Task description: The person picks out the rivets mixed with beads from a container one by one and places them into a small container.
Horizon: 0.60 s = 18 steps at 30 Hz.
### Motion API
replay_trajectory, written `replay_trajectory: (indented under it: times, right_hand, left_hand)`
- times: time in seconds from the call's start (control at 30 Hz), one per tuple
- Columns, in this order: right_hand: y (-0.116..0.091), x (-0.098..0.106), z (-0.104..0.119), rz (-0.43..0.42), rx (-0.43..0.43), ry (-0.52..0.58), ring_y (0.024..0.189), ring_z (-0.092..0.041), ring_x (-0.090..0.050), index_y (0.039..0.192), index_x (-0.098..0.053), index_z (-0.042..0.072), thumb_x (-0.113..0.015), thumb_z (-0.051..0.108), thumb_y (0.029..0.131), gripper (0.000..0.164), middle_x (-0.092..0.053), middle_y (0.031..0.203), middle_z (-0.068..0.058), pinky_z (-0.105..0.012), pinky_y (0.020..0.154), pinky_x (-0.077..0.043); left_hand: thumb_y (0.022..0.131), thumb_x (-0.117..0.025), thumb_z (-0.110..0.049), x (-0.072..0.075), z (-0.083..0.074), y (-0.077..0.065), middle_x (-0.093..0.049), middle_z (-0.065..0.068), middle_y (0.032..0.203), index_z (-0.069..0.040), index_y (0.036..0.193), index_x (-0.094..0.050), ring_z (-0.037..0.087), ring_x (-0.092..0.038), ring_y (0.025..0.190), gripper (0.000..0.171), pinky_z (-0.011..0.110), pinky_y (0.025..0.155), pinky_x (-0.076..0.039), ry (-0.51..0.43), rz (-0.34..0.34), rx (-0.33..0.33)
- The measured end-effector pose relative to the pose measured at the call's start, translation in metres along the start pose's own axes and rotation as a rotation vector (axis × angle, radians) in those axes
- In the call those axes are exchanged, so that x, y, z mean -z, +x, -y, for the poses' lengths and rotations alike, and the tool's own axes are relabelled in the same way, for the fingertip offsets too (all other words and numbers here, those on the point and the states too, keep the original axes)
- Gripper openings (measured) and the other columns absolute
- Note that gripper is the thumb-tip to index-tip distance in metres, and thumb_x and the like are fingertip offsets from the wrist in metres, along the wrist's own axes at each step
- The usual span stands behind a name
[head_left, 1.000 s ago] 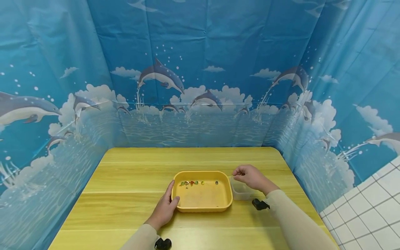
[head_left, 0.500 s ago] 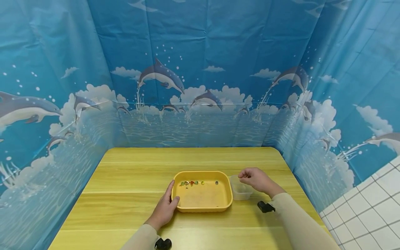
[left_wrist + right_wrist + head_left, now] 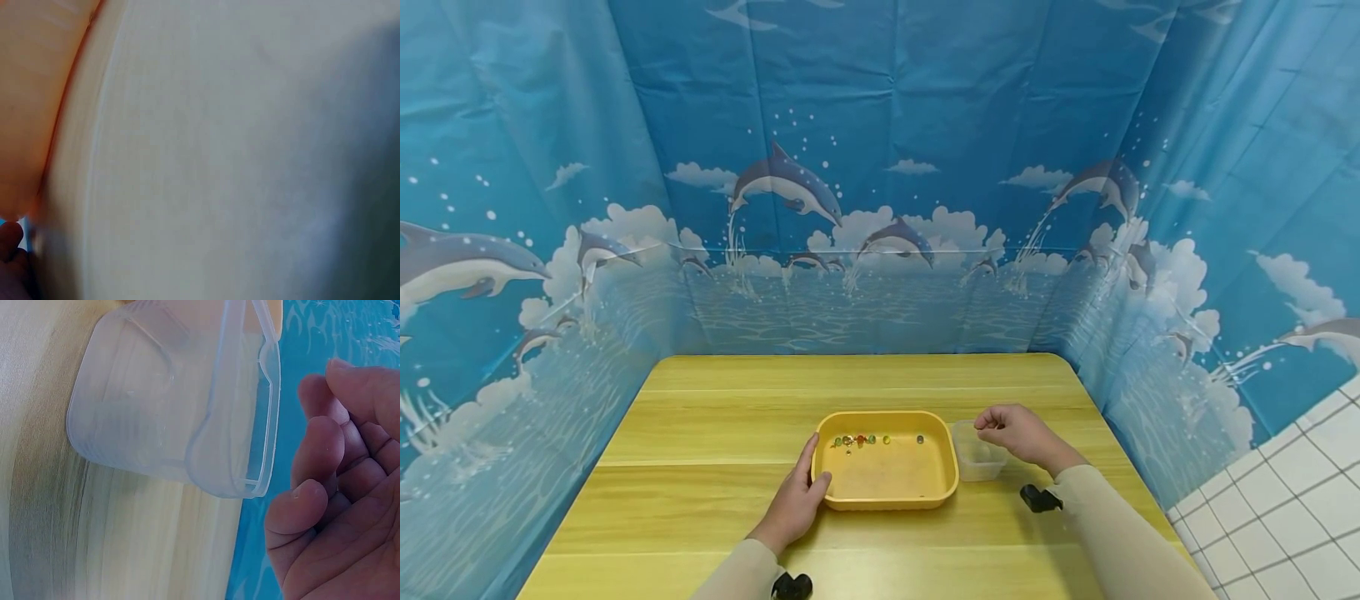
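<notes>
A yellow rectangular tray [image 3: 891,502] sits on the table in the head view. Several small round marbles [image 3: 861,440], green, red, yellow and grey, lie along its far side. My left hand [image 3: 792,502] holds the tray's left end, with the thumb at the rim and the other fingers along the outside wall. Just right of the tray stands a clear plastic box [image 3: 981,468], its top uncovered. Above the box's far right side hovers my right hand [image 3: 1021,435]. Its fingers are curled, with thumb and index tip close together, and nothing shows between them in the right wrist view.
The wood-grain table [image 3: 715,467] carries the tray and the box. A blue dolphin-print curtain [image 3: 880,308] stands behind and on both sides of the table. White tiles [image 3: 1285,492] appear at the lower right.
My right hand has moved a little to the right over the clear box, then almost stopped. My left hand, the tray and the marbles look unmoved.
</notes>
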State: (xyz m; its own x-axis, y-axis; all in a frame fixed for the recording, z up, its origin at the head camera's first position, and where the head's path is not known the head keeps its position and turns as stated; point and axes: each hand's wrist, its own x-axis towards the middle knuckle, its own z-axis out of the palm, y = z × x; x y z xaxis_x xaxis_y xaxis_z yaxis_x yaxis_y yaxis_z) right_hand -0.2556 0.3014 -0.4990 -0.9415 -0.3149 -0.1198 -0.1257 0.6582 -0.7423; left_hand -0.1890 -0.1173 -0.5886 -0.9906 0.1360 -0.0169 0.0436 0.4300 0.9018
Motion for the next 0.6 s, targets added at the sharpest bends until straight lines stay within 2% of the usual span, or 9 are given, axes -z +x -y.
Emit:
replay_trajectory:
  times: [0.27, 0.6]
  right_hand:
    - [-0.0015, 0.0002, 0.0005, -0.005, 0.015, 0.009, 0.090, -0.019, -0.062, 0.114, -0.072, 0.001, -0.069, 0.019, 0.102, 0.022, -0.069, 0.100, -0.005, -0.037, 0.081, -0.055]
    - [-0.0031, 0.0009, 0.0026, -0.006, -0.008, 0.014, 0.092, -0.019, -0.062, 0.115, -0.071, 0.000, -0.069, 0.018, 0.102, 0.023, -0.069, 0.101, -0.005, -0.037, 0.082, -0.055]
  left_hand:
    - [0.111, -0.051, -0.028, 0.0001, -0.0005, -0.0005, -0.027, 0.019, 0.173, -0.030, 0.171, -0.014, 0.041, -0.032, 0.157, 0.070, 0.059, 0.126, -0.028, 0.011, -0.006, 0.006]
    - [0.111, -0.053, -0.028, -0.0001, -0.0017, -0.0018, -0.027, 0.019, 0.173, -0.031, 0.171, -0.014, 0.042, -0.033, 0.156, 0.071, 0.060, 0.126, -0.029, 0.007, -0.006, 0.009]
